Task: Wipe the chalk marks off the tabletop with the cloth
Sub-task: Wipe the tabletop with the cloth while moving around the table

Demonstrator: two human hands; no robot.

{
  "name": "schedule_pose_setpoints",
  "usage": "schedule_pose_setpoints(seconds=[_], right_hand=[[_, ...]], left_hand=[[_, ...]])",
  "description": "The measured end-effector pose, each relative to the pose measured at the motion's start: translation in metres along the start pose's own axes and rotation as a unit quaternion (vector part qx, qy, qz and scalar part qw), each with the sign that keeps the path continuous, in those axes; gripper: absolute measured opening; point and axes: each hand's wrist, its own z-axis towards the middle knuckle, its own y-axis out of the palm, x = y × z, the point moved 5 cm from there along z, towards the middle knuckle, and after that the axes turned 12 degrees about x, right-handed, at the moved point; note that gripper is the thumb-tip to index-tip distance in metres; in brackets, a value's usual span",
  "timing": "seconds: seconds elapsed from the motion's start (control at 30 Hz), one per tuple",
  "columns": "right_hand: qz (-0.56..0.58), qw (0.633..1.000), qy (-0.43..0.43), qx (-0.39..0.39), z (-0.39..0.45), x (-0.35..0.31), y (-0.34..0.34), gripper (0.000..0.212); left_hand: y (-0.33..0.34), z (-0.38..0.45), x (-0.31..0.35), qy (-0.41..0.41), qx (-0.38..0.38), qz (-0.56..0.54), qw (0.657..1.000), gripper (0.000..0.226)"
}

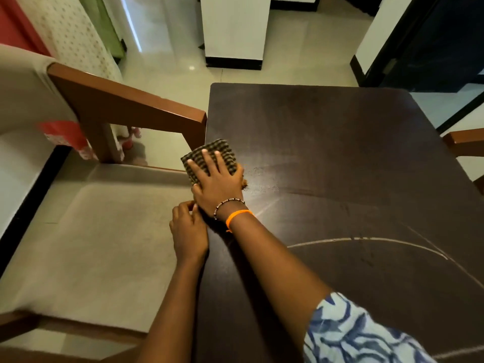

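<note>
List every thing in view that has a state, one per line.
cloth: folded, flat on the tabletop's left edge, pressed under the right hand
right hand: open, palm down on the cloth
left hand: at the table's left edge, fingers curled, holding nothing visible
tabletop: smeared with chalk haze
chalk line: unwiped, curving across the near right
chair: unoccupied, beside the table

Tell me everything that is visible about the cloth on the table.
The cloth is a small folded pad with a woven check pattern in dark green and pale tan. It lies flat on the dark tabletop, at its left edge, one corner reaching slightly past the edge. The right hand presses on it with spread fingers, covering its near half. A frayed bit shows beside the thumb. The left hand does not touch it.
</note>
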Motion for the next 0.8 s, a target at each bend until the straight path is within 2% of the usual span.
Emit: schedule_pose_setpoints(seconds=[0.07, 0.13, 0.23, 0.33, 0.4, 0.47, 0.53, 0.7, 0.8], right_hand=[[-0.009, 0.999, -0.053, -0.004, 0.004, 0.010, -0.001, 0.055], [-0.021, 0.998, -0.054, 0.005, 0.005, 0.046, -0.009, 0.056], [-0.061, 0.995, 0.071, 0.035, 0.002, 0.139, -0.030, 0.057], [-0.088, 0.964, 0.250, 0.036, -0.013, 0.233, -0.052, 0.054], [-0.083, 0.934, 0.346, 0.027, -0.019, 0.254, -0.056, 0.053], [-0.076, 0.926, 0.370, 0.025, -0.011, 0.236, -0.051, 0.054], [-0.076, 0.944, 0.318, 0.035, 0.005, 0.193, -0.040, 0.055], [-0.046, 0.994, 0.101, 0.017, 0.045, 0.048, -0.003, 0.057], [-0.039, 0.999, 0.021, -0.009, 0.056, 0.026, 0.003, 0.055]], left_hand=[[0.001, -0.001, 0.001, 0.004, -0.021, -0.008, 1.000, 0.030], [0.002, -0.003, 0.002, -0.003, -0.039, -0.014, 0.999, 0.031], [0.002, -0.006, 0.004, -0.003, -0.039, -0.040, 0.998, 0.030], [0.004, -0.005, 0.003, -0.014, -0.045, -0.077, 0.996, 0.026], [0.005, -0.005, 0.001, -0.025, -0.052, -0.099, 0.993, 0.028], [0.006, -0.003, 0.001, -0.026, -0.054, -0.097, 0.994, 0.028], [0.006, -0.004, 0.000, -0.040, -0.057, -0.107, 0.992, 0.028], [0.007, -0.002, 0.000, -0.064, -0.053, -0.104, 0.991, 0.027], [0.005, -0.003, 0.002, -0.061, -0.047, -0.095, 0.992, 0.027]])
